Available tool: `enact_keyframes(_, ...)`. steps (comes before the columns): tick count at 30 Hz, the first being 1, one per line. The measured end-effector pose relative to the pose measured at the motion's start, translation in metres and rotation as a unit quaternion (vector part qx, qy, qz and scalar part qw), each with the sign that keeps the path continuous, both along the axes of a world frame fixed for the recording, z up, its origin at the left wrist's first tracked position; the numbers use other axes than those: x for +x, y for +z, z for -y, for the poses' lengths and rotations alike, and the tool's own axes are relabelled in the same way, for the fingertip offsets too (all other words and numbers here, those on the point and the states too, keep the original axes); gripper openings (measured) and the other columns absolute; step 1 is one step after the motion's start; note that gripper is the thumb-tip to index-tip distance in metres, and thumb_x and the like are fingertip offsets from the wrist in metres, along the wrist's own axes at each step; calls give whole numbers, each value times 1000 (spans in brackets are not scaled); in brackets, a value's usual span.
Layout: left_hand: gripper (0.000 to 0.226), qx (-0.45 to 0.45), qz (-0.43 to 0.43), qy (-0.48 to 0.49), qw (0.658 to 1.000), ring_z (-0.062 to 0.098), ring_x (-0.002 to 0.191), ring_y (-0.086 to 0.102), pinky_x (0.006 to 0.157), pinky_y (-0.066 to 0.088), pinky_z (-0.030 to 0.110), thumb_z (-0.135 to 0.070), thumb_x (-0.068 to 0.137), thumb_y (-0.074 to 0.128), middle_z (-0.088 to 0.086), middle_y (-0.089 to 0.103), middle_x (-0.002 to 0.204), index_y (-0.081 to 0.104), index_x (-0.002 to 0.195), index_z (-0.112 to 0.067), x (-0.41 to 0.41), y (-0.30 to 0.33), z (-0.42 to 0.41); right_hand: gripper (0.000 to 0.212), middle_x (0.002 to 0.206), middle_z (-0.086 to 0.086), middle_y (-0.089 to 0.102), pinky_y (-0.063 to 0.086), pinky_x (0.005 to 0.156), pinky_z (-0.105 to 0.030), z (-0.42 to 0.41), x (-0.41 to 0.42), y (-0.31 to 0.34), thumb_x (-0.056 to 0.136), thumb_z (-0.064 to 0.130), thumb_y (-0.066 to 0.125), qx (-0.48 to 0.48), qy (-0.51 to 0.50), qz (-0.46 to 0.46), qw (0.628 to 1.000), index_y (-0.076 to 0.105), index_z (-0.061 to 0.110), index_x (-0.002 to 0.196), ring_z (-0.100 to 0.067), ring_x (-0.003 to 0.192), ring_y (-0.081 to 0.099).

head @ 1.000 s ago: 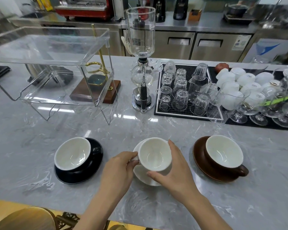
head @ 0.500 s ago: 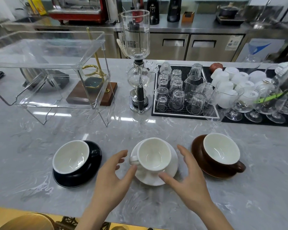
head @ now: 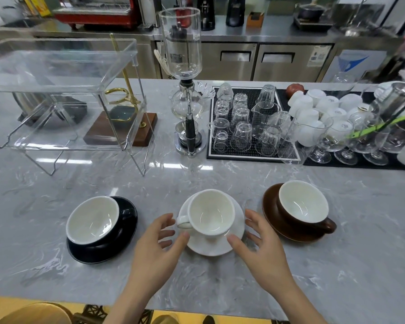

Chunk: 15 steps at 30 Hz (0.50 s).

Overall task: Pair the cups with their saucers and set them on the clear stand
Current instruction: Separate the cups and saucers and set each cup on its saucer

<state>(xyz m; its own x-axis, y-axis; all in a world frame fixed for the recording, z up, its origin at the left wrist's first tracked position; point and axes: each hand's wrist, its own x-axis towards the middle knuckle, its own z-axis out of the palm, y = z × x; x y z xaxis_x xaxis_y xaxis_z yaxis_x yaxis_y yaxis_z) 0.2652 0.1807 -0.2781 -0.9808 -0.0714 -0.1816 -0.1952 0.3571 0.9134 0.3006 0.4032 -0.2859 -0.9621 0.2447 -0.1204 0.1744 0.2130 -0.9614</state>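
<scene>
Both hands flank the middle set with fingers spread and relaxed, holding nothing. Left hand (head: 160, 239): thumb tip at the near-left rim of the white saucer (head: 237, 226), fingers just beside the cup handle. Right hand (head: 261, 242): thumb tip at the near-right rim, fingers near the saucer's right edge; whether either thumb actually touches the porcelain cannot be told.

White cup (head: 210, 212): upright on its saucer, handle to the left, on the marble counter (head: 196, 176). Black cup (head: 92, 219): seated on the black saucer (head: 126, 226) at left, pushed toward that saucer's left side. Brown cup (head: 302, 204): seated on the brown saucer (head: 270, 206) at right, handle toward the near right. All three pairs appear matched by colour, so pairing looks complete. Clear stand (head: 63, 73): two acrylic tiers on a wire frame at far left, well apart from the cups; both tiers appear bare of cups, so none has been set there yet.

Suggested technique for the step in hand, lifting the white set: slide the fingers under opposite saucer edges, thumbs resting lightly on the rim, and raise cup and saucer as one unit. Keep the saucer level, since a glazed cup would likely slide on a glazed saucer. Approach the stand from its open front, pass clear of the siphon brewer (head: 185, 90) standing to its right, and lower the set flat rather than edge first.
</scene>
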Motion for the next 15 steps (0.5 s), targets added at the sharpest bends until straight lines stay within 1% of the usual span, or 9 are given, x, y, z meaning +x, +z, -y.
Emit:
enact_keyframes(2, 47, 6, 5, -3, 1000, 3, 99, 69, 78, 55, 21, -25, 83, 80, -22, 64, 117, 56, 123, -34, 0, 1, -1, 65, 130, 18, 57, 49, 88, -10, 0, 0, -1, 76, 29, 83, -16, -2, 2, 1000, 51, 33, 132, 12, 115, 55)
enact_keyframes(4, 45, 15, 11, -6, 1000, -2, 93, 70, 71, 55, 15, -21, 84, 80, -22, 64, 117, 57, 121, -33, 1, 1, -3, 62, 128, 17, 59, 51, 87, -12, 0, -1, -3, 77, 26, 83, -32, -7, 8, 999, 52, 34, 130, 10, 113, 58)
enact_keyframes(6, 42, 29, 18, -13, 999, -5, 90, 70, 68, 53, 10, -17, 85, 78, -21, 64, 118, 59, 119, -32, 3, 2, -4, 58, 126, 16, 61, 51, 82, -11, 0, -1, -4, 79, 21, 82, -44, -11, 10, 999, 54, 31, 128, 10, 110, 60)
enact_keyframes(7, 41, 35, 22, -17, 999, -4, 90, 70, 68, 53, 10, -17, 86, 77, -21, 64, 118, 60, 119, -32, 4, 2, -5, 55, 124, 16, 62, 51, 79, -9, 0, -2, -4, 80, 17, 81, -51, -14, 9, 999, 55, 30, 126, 12, 107, 60)
enact_keyframes(9, 42, 44, 30, -22, 998, -3, 93, 71, 70, 54, 14, -21, 86, 77, -24, 64, 120, 60, 123, -34, 5, 3, -6, 49, 119, 18, 62, 50, 74, -6, 0, -3, -4, 82, 10, 78, -65, -22, 10, 998, 55, 29, 120, 15, 102, 61)
enact_keyframes(11, 44, 61, 43, -13, 997, 0, 95, 72, 76, 54, 19, -24, 86, 77, -24, 64, 122, 60, 125, -34, 6, 2, -5, 47, 117, 20, 60, 49, 71, -5, 0, -5, -4, 83, 8, 76, -71, -29, 14, 997, 53, 27, 120, 18, 96, 61)
enact_keyframes(13, 45, 81, 59, -3, 995, 8, 96, 73, 85, 59, 32, -25, 86, 78, -19, 66, 125, 60, 127, -31, 5, 1, -4, 49, 117, 17, 60, 51, 70, -7, -1, -8, -6, 84, 10, 75, -80, -37, 23, 996, 51, 25, 125, 12, 94, 65)
enact_keyframes(15, 46, 99, 71, 10, 993, 14, 94, 74, 91, 59, 41, -27, 86, 79, -16, 66, 126, 60, 128, -29, 4, -1, -2, 54, 120, 8, 61, 53, 69, -11, -2, -10, -7, 85, 14, 75, -87, -44, 37, 995, 50, 22, 131, 4, 96, 66)
